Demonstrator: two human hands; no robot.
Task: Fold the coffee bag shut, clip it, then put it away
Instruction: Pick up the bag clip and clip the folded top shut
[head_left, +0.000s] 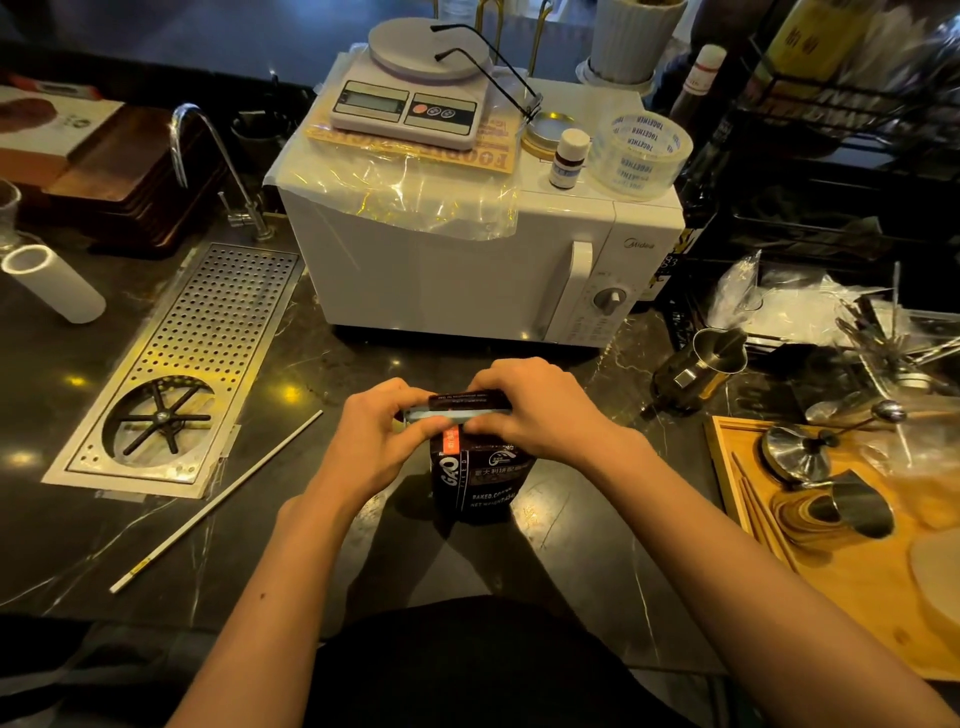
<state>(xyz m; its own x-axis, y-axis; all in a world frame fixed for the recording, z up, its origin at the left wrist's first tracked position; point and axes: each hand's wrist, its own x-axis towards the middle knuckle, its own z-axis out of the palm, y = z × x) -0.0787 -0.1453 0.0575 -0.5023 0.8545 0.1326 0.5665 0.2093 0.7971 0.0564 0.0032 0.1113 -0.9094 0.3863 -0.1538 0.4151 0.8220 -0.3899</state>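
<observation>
A black coffee bag (478, 480) with white print and an orange label stands upright on the dark marble counter, right in front of me. Its top is folded over. A pale blue clip bar (457, 413) lies across the fold. My left hand (376, 434) grips the left end of the clip and the bag's top. My right hand (535, 410) presses on the right end, fingers curled over the fold. A long white stick (215, 503), possibly part of a sealing clip, lies on the counter to the left.
A white microwave (467, 270) stands just behind the bag, with a scale (415, 93), glasses, tape roll and small bottle on top. A steel drip tray (182, 364) lies at left. A wooden tray (841, 530) with metal jugs sits at right.
</observation>
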